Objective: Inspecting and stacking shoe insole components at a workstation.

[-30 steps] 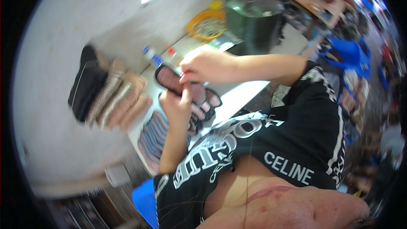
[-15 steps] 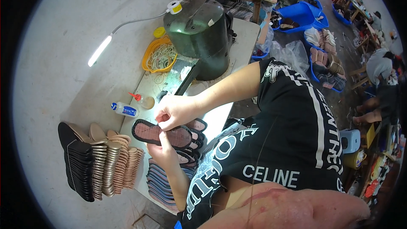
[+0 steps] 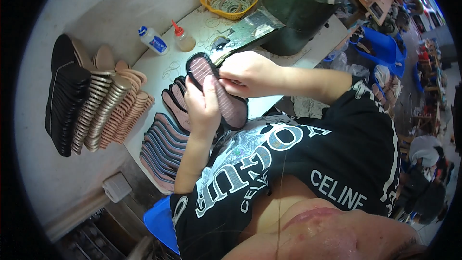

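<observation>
A pink striped shoe insole (image 3: 231, 103) with a black edge is tilted over the table in front of my chest. My left hand (image 3: 202, 103) grips it, thumb pressed on the pink face and fingers behind. My right hand (image 3: 250, 74) is closed in a pinch at the insole's upper right edge; what its fingertips hold is hidden. Just beneath my left hand lie similar black-edged insoles (image 3: 175, 108). Nearer, a fanned stack of insoles (image 3: 163, 147) with grey-blue and pink edges rests on the tabletop.
A dark green machine (image 3: 298, 14) stands on the white table (image 3: 202, 19). Beyond my hands are a red-capped bottle (image 3: 184, 41), a blue-capped bottle (image 3: 152, 41) and a yellow basket (image 3: 230, 0) of pale cords. Packed black, gold and beige soles (image 3: 103, 101) stand at left.
My view has shifted, so the table sits higher and larger. The insole has turned steeper in my left hand, and my right hand has moved from its top to its right edge.
</observation>
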`<state>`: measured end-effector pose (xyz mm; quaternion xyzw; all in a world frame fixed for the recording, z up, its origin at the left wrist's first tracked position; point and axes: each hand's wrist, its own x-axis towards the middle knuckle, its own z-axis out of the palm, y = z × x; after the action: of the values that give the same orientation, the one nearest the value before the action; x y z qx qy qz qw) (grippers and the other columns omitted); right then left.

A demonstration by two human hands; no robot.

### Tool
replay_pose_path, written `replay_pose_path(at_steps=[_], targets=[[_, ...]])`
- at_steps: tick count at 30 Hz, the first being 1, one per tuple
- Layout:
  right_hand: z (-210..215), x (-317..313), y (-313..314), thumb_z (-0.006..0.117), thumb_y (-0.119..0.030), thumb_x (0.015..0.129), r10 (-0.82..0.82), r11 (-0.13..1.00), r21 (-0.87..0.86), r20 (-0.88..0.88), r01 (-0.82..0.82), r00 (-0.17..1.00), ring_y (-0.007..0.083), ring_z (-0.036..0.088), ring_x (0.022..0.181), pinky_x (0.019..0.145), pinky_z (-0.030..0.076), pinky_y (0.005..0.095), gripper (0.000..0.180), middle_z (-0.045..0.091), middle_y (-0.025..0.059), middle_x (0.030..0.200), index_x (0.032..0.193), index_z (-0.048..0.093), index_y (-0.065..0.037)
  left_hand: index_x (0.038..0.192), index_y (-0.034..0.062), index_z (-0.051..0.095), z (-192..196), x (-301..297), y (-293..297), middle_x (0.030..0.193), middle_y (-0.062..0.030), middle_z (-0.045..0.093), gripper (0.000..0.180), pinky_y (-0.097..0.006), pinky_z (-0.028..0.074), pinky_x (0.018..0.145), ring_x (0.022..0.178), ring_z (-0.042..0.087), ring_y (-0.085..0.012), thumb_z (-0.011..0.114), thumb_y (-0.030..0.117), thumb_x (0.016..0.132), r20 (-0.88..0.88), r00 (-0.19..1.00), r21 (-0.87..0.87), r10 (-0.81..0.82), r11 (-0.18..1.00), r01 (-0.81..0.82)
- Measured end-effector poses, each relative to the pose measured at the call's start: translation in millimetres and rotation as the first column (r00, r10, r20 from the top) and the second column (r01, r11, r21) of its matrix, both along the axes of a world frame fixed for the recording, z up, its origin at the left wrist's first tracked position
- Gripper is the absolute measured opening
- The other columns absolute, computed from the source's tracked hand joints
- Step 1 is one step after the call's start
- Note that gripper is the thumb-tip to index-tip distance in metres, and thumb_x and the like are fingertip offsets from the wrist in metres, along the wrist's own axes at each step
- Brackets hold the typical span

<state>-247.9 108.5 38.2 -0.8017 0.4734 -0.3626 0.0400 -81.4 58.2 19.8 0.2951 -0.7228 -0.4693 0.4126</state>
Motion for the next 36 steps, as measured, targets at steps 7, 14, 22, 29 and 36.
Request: replay_pose_path(at_steps=[7, 14, 22, 29, 36], targets=[[-19.5, 5.6, 37.6, 0.066, -0.014, 0.082, -0.182, 0.964, 0.266, 0.595, 0.021, 0.783, 0.0131, 0.054, 0.081, 0.073, 0.044, 0.0248, 0.028, 0.057, 0.0071, 0.092, 0.102, 0.053, -0.001, 0.106, 0.0004, 0.048, -18.1, -9.4, -34.1, 0.090, -0.0065, 0.057, 0.019, -0.026, 0.050, 0.068, 0.077, 0.058, -0.0126, 0.052, 0.013, 0.092, -0.393, 0.904, 0.563, 0.170, 0.821, 0.090], [-45.5, 14.7, 56.1, 0.056, -0.033, 0.091, -0.601, 0.469, 0.653, 0.729, -0.594, 0.326, 0.0128, 0.064, 0.064, 0.049, 0.047, 0.0208, 0.033, 0.066, 0.0097, 0.083, 0.104, 0.057, -0.003, 0.071, -0.0003, 0.057, -60.6, -23.6, -78.7, 0.088, -0.0081, 0.051, 0.030, -0.026, 0.041, 0.067, 0.077, 0.050, -0.0147, 0.073, 0.025, 0.076, 0.173, 0.945, 0.014, 0.276, 0.959, -0.283], [-50.5, 5.3, 40.8, 0.055, -0.029, 0.091, -0.573, 0.624, 0.602, 0.786, -0.499, 0.231, 0.0118, 0.060, 0.050, 0.040, 0.040, 0.0188, 0.030, 0.065, 0.0115, 0.073, 0.097, 0.059, 0.000, 0.066, 0.0033, 0.051, -68.5, -49.7, -102.8, 0.094, -0.0112, 0.054, 0.041, -0.043, 0.035, 0.088, 0.097, 0.043, -0.0308, 0.073, 0.038, 0.069, 0.277, 0.890, -0.244, 0.361, 0.923, -0.298], [-51.2, 24.0, 2.9, 0.059, -0.031, 0.089, -0.574, 0.610, 0.627, 0.771, -0.485, 0.274, 0.0110, 0.056, 0.046, 0.040, 0.038, 0.0201, 0.029, 0.063, 0.0086, 0.066, 0.087, 0.062, -0.002, 0.068, 0.0001, 0.054, -89.0, -20.3, -150.1, 0.089, -0.0142, 0.057, 0.045, -0.041, 0.035, 0.088, 0.097, 0.045, -0.0309, 0.069, 0.042, 0.073, 0.399, 0.885, -0.026, 0.240, 0.968, -0.251], [-54.2, 52.1, 22.9, 0.065, -0.014, 0.085, -0.050, 0.841, 0.432, 0.660, -0.325, 0.749, 0.0059, 0.051, 0.060, 0.055, 0.043, 0.0235, 0.017, 0.059, 0.0020, 0.067, 0.089, 0.063, 0.003, 0.085, -0.0006, 0.055, -44.7, 45.4, -68.6, 0.090, -0.0048, 0.049, 0.027, -0.026, 0.037, 0.074, 0.081, 0.044, -0.0149, 0.058, 0.025, 0.091, -0.167, 0.944, 0.143, 0.284, 0.955, -0.262]])
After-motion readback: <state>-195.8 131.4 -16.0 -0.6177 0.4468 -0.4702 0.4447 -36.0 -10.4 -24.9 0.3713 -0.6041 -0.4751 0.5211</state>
